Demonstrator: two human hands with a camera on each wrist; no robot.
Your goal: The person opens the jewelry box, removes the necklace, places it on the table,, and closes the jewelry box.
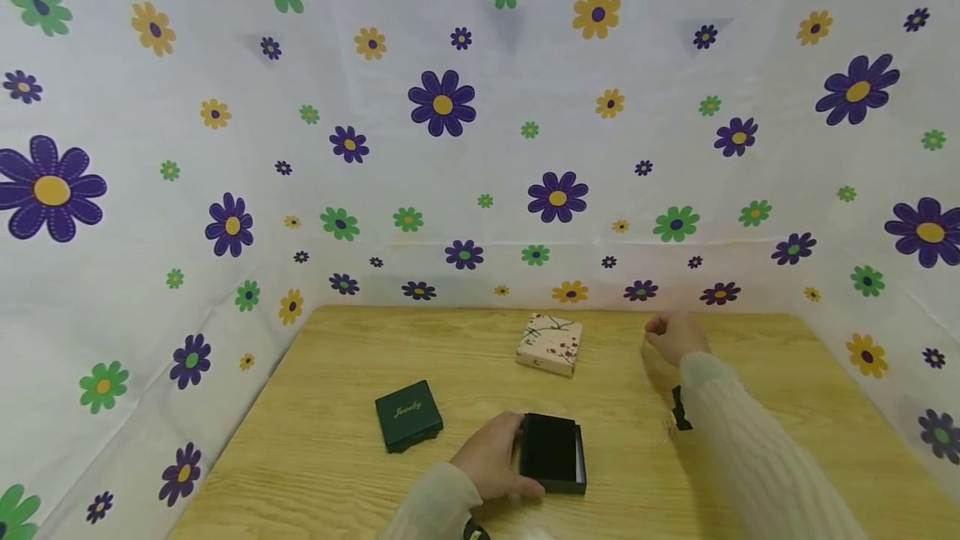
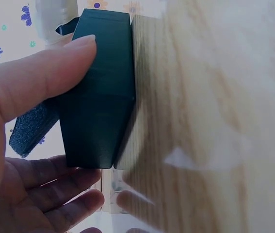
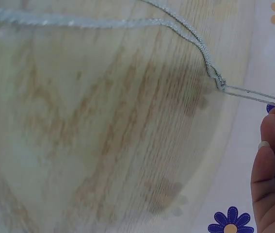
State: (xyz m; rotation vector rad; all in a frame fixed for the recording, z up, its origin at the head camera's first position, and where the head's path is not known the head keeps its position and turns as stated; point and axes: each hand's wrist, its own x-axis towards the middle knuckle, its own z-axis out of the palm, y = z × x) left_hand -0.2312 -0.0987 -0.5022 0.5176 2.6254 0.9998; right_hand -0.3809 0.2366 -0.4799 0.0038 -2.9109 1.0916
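Head view: left lies a Jewelry-marked green box top (image 1: 408, 413); the left hand (image 1: 490, 458), thumb and fingers apart, grips the open dark box (image 1: 562, 487), long axis pointing away; across open tabletop (image 1: 622, 457), near the far edge, the right hand (image 1: 677, 337) pinches a silver chain (image 3: 103, 23) trailing toward the person, the box nearer and leftward

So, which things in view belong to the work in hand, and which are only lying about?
Work: open dark-green box; black foam insert; silver chain; square green "Jewelry" piece, probably the box lid.
Lying about: cream flower-printed square box.
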